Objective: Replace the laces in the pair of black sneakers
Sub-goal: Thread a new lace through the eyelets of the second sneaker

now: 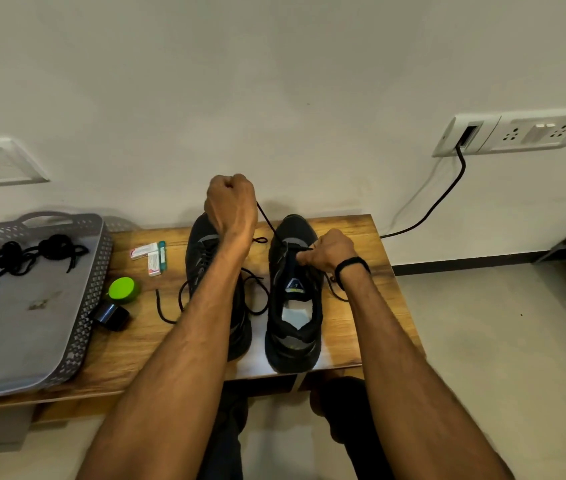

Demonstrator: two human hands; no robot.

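Two black sneakers stand side by side on a wooden table (361, 327), toes toward the wall. My left hand (231, 206) is raised in a fist above the left sneaker (201, 251) and grips a black lace (267, 220) pulled taut from the right sneaker (295, 306). My right hand (330, 251) pinches the lace at the right sneaker's front eyelets. My left forearm hides most of the left sneaker. Loose black lace (255, 292) lies between and beside the shoes.
A grey perforated tray (14, 341) at the left holds a bundle of black laces (39, 252). Near it are a green-capped object (122, 289), a black roll (111, 315) and small white packets (151, 254). A black cable (447, 192) runs from a wall socket.
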